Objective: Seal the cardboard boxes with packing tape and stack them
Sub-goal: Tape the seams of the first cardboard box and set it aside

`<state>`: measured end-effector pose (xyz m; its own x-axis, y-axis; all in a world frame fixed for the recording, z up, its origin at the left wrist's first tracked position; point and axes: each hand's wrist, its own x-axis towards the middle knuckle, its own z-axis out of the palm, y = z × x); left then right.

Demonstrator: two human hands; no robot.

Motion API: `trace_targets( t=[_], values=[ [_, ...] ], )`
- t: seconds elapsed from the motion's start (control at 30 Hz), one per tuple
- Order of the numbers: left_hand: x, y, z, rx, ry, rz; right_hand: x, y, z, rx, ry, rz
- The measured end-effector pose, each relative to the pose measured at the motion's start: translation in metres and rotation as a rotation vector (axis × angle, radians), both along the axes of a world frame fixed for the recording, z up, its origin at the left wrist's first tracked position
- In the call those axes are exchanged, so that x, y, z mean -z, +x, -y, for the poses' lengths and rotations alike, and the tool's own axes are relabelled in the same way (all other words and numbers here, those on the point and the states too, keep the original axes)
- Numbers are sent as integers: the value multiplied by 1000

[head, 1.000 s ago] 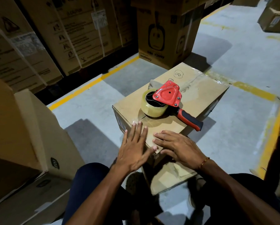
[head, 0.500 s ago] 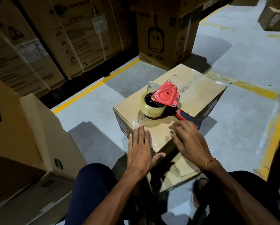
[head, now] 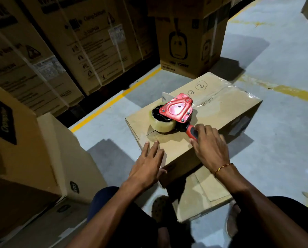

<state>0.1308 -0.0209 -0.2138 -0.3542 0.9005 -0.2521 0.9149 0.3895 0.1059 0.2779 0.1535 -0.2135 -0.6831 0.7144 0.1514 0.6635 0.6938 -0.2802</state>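
Surroundings: tall printed cartons (head: 63, 51) bound with white straps line the far left wall, shut off from the work area by a yellow floor line (head: 113, 102) on the grey concrete floor (head: 283, 140).
Far carton: another printed carton (head: 189, 43) stands on the floor just beyond the far end of the box being worked on.
Left side: a big plain carton (head: 24, 149) sits close to the person's left knee, near the box but apart from it.
Right side: a second yellow stripe (head: 292, 92) runs across the floor past the box's far right corner.
In the way: nothing lies between the hands and the dispenser; the top of the box is open to reach.
Cardboard box: the cardboard box (head: 221, 111) lies on the floor in front of the person, long side running away to the right, top flaps closed, a strip of clear tape shining along the far part of the seam, with circled pen marks near the far edge.
Underneath: a flattened piece of cardboard (head: 203, 194) pokes out from under the box's near corner.
Tape dispenser: the tape dispenser (head: 176, 110), red metal with a clear roll, lies on its side on the box top toward the near left end.
Right hand: the right hand (head: 208, 145) has its fingers curling over the dispenser's red and black handle (head: 191, 130), thumb at the near side, taking hold of it.
Left hand: the left hand (head: 147, 165) lies flat with straight fingers pressed on the box's near edge, holding nothing.
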Motion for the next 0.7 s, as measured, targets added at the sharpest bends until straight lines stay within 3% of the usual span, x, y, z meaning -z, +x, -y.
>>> trace_targets(
  t=[0.13,0.27,0.4,0.53,0.7],
  values=[
    [-1,-35,5,84,-11,116,-18,-14,0,-5,-316,94],
    [1,-59,1,143,-74,67,-24,-12,0,25,-444,146],
    [5,-60,-4,115,-90,107,-23,1,-12,102,-542,42],
    [4,-55,-22,-31,-53,141,-26,14,-17,164,-509,-52],
    [5,-74,-63,-166,-7,-3,-16,21,-3,230,-721,-262]
  ],
)
